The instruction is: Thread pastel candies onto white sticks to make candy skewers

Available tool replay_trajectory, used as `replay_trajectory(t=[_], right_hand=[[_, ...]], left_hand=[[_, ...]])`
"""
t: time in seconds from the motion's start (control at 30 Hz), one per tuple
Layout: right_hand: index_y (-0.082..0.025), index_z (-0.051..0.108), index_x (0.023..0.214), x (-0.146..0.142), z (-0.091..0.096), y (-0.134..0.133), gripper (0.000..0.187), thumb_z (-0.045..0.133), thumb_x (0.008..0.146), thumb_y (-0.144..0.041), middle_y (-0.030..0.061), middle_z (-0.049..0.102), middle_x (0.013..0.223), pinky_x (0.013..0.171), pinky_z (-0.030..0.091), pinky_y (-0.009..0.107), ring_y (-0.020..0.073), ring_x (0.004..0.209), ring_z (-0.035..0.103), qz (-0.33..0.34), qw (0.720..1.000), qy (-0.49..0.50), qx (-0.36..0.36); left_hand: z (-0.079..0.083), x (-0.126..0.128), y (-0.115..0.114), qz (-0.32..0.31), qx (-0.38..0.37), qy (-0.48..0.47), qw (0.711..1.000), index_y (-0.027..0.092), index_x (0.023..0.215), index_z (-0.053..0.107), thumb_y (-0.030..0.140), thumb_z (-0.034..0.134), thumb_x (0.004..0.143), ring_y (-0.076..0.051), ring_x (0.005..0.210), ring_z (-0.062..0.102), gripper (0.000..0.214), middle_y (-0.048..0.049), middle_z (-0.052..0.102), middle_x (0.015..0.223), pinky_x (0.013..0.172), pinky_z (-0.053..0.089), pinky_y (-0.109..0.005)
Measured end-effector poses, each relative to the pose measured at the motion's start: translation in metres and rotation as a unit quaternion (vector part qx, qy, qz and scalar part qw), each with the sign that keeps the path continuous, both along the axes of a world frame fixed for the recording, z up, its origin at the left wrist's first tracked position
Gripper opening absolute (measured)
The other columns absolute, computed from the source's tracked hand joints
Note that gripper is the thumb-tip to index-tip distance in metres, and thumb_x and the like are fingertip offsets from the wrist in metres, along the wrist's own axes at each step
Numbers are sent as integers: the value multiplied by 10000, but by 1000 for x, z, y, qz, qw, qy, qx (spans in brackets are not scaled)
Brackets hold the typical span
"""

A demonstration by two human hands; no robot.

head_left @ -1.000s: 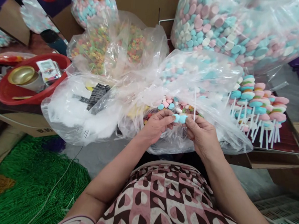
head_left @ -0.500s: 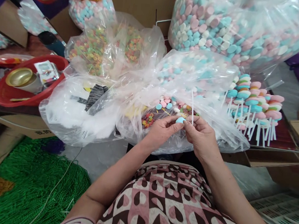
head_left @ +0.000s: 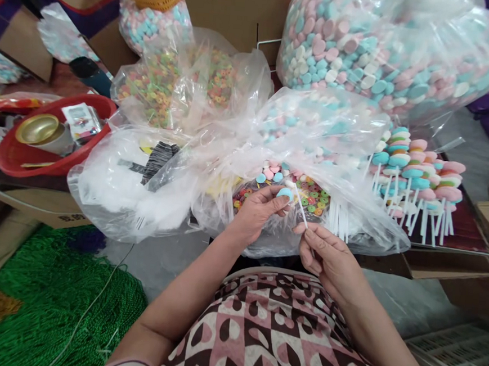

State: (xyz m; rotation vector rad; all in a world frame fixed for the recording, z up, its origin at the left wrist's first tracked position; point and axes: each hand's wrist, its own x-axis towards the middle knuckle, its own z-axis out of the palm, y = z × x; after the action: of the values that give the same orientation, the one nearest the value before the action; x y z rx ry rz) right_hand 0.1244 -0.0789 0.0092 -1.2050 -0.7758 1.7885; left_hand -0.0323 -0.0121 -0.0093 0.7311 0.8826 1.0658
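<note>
My left hand (head_left: 259, 209) pinches a blue marshmallow (head_left: 285, 193) between thumb and fingers. In my right hand (head_left: 324, 247) the lower end of a white lollipop stick (head_left: 301, 205) is gripped; its upper end points up and left, close to the blue marshmallow. Whether the tip touches the marshmallow I cannot tell. Just beyond the hands, in the opening of a clear plastic bag, lie ring-shaped gummies (head_left: 311, 197) and several loose marshmallows (head_left: 273, 171). More white sticks (head_left: 339, 216) lie to the right of the gummies, partly under plastic.
Finished marshmallow skewers (head_left: 423, 174) stand clustered at the right. A big bag of marshmallows (head_left: 390, 53) fills the back, with a bag of gummy rings (head_left: 168, 81) to its left. A red basin (head_left: 5, 153) sits far left; green cord (head_left: 70, 293) lies below.
My right hand has moved down and tilted the stick, which stood upright before. My left hand has shifted slightly left with the blue marshmallow, and the two hands are now apart.
</note>
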Motion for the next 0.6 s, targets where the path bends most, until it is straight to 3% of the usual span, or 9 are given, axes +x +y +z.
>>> replay_trajectory(t=[0.13, 0.33, 0.47, 0.6], right_hand=[[-188, 641, 887, 2, -2, -1, 253, 651, 816, -431, -57, 451, 433, 408, 161, 228, 80, 386, 262, 1, 1000, -6, -4], [-166, 658, 895, 10, -4, -6, 290, 636, 824, -446, -50, 453, 414, 430, 130, 235, 78, 384, 276, 26, 998, -55, -10], [-161, 674, 939, 15, -1, -10, 350, 616, 837, -490, -59, 421, 413, 445, 125, 242, 82, 398, 275, 42, 990, -137, 0], [-156, 688, 965, 19, 5, -11, 387, 587, 837, -507, -64, 398, 415, 446, 161, 246, 95, 406, 296, 40, 976, -212, 11]], left_hand=[[-1, 2, -1, -18, 8, -30, 999, 185, 935, 684, 375, 803, 677, -124, 769, 642, 342, -7, 685, 810, 691, 462, -255], [-2, 0, 2, 2, 5, -36, 999, 190, 948, 692, 382, 830, 634, -102, 684, 617, 393, 12, 673, 755, 663, 464, -249], [-4, 0, 3, 17, 28, 8, 999, 205, 963, 709, 377, 836, 619, -82, 656, 581, 405, 27, 675, 760, 658, 456, -237], [-9, 0, 1, 49, 97, 79, 991, 215, 954, 726, 338, 814, 652, -102, 759, 594, 338, 21, 690, 835, 730, 466, -243]])
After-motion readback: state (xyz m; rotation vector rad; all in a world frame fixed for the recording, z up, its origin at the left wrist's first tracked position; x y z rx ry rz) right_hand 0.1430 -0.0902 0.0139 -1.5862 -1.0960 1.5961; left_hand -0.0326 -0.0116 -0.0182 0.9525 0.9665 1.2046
